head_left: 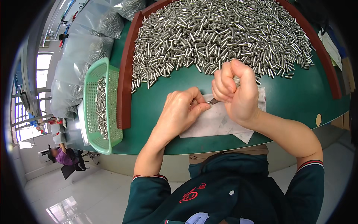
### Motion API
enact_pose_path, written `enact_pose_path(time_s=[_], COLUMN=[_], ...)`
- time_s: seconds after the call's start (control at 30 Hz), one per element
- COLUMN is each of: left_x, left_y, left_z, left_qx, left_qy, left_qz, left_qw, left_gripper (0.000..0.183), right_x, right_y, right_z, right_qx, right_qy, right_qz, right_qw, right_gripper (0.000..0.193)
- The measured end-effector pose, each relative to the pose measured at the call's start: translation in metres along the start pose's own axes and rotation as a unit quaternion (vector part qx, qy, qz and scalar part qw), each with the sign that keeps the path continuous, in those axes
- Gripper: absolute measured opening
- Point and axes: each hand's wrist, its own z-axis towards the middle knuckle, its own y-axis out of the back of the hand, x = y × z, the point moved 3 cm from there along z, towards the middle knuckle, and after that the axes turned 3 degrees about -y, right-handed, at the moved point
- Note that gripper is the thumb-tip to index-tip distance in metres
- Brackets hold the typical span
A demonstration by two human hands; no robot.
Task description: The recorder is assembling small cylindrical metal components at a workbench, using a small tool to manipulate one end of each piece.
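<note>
Green worktable [298,100] with a brown raised rim, heaped with small shiny metal cylinders [223,33].

Both hands meet over a grey sheet of paper [220,121] lying near the table's front edge, just below the heap. Her left hand [181,110] is curled shut, thumb and forefinger pinching something too small to make out. Her right hand [236,89] is a closed fist around a thin metal tool [213,100], whose long axis slants down-left, its tip pointing at the left fingertips and touching or nearly touching them. Left of the paper, beyond the rim, a pale green perforated plastic basket [93,108] holds more cylinders, beside clear bags [85,44].
</note>
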Motion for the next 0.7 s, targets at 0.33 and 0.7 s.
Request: enact_pose_path(time_s=[0.33, 0.7], left_x=[-0.005, 0.035], left_y=[0.002, 0.015], left_z=[0.005, 0.011], left_qx=[0.007, 0.076], left_qy=[0.007, 0.057], left_qz=[-0.003, -0.796], left_qw=[1.0, 0.597], left_gripper=[0.017, 0.009], right_x=[-0.002, 0.007], right_y=[-0.006, 0.002], right_z=[-0.008, 0.001], right_qx=[0.037, 0.027], right_qy=[0.066, 0.011], right_qz=[-0.123, 0.008], right_qw=[0.989, 1.0], right_gripper=[0.035, 0.039])
